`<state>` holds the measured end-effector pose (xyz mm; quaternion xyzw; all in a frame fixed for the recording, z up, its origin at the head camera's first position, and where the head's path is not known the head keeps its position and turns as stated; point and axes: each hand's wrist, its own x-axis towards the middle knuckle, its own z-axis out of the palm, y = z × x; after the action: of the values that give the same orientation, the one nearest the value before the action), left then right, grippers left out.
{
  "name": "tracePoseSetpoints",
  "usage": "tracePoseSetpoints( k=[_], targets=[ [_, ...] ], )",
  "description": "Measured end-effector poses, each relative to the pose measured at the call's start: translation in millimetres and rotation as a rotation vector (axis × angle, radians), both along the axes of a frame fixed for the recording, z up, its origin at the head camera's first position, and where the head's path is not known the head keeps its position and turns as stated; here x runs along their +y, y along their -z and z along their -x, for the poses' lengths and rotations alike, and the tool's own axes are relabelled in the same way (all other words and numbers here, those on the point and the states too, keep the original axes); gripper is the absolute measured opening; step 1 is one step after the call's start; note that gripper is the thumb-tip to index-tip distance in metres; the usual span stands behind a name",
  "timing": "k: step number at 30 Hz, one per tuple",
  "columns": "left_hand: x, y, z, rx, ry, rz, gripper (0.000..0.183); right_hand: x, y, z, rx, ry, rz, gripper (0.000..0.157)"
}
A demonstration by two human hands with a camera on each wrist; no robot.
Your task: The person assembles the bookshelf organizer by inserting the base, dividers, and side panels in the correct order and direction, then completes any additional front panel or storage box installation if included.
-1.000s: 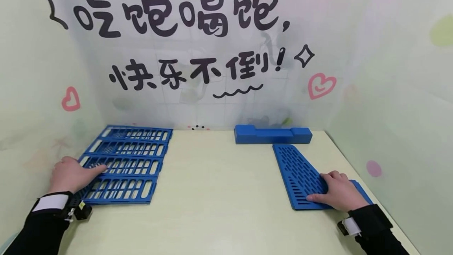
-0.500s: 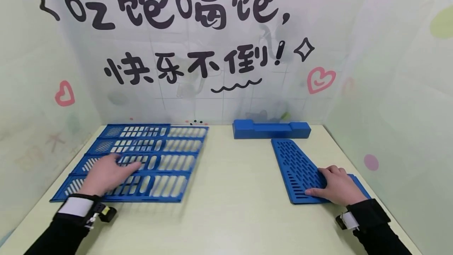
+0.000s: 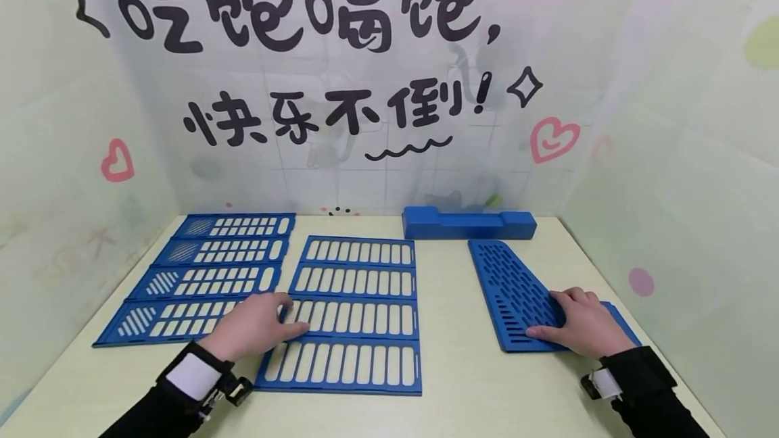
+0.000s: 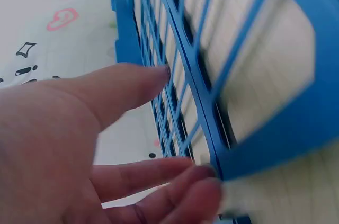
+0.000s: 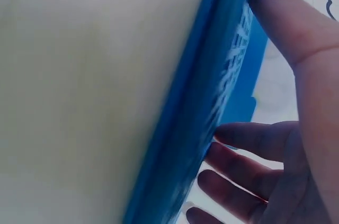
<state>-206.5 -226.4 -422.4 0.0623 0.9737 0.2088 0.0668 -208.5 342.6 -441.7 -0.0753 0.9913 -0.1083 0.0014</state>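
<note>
Several joined blue slotted panels (image 3: pixel 353 303) lie as one flat sheet in the middle of the table. My left hand (image 3: pixel 258 323) holds the sheet's left edge, thumb over the slots. In the left wrist view the other fingertips (image 4: pixel 196 192) meet the panel's corner. A blue perforated panel (image 3: pixel 517 303) with a slanted side lies at the right, apparently on a stack. My right hand (image 3: pixel 587 326) rests on it, thumb across its holes. The right wrist view shows the fingers (image 5: pixel 243 139) spread and fairly straight, tips touching the panel.
A second sheet of blue slotted panels (image 3: pixel 207 276) lies at the left, partly behind the left hand. At the back right stands a long blue notched block (image 3: pixel 468 223). A printed curtain (image 3: pixel 341 181) bounds the pale table (image 3: pixel 450 357) at the back and sides.
My left hand has moved right, taking the upper slotted sheet off the left one and onto the middle of the table. My right hand stays at the perforated panel.
</note>
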Motion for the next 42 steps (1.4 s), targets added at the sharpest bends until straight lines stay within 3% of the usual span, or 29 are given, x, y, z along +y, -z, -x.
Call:
tracePoseSetpoints(
  k=[3, 6, 10, 13, 18, 25, 32, 35, 38, 42],
  targets=[
    [5, 2.8, 7.1, 0.026, 0.071, -0.060, 0.056, 3, -7.4, 1.1, -0.020, -0.010, -0.004, 0.122],
    [9, 6.3, 22.8, 0.071, 0.183, -0.098, 0.075, 7, -13.8, 3.8, -0.054, -0.010, -0.025, 0.124],
    [15, 16.3, 37.2, -0.002, 0.278, -0.130, 0.101, 8, -13.6, 10.9, -0.112, -0.010, -0.064, 0.123],
    [21, 21.7, 33.9, -0.054, 0.295, -0.122, 0.102, 5, -11.6, 15.3, -0.113, -0.012, -0.071, 0.120],
    [38, 22.6, 17.6, -0.096, 0.301, -0.133, 0.098, 5, -11.8, 18.3, -0.067, -0.009, -0.069, 0.117],
    [64, 22.9, 2.4, -0.129, 0.332, -0.130, 0.097, 10, -8.0, 17.9, -0.083, 0.054, -0.026, 0.128],
    [65, 21.6, 1.0, -0.112, 0.373, -0.120, 0.094, 12, -9.7, 15.0, -0.081, 0.070, 0.068, 0.122],
    [57, 23.3, 5.6, -0.074, 0.354, -0.137, 0.094, 12, -18.2, 17.0, -0.144, 0.037, 0.112, 0.110],
    [53, 24.1, 9.9, -0.065, 0.341, -0.150, 0.093, 10, -31.4, 22.1, -0.201, -0.028, 0.190, 0.075],
    [56, 25.8, 11.2, -0.082, 0.353, -0.149, 0.089, -3, -53.6, 37.4, -0.114, -0.087, 0.274, 0.038]
  ],
)
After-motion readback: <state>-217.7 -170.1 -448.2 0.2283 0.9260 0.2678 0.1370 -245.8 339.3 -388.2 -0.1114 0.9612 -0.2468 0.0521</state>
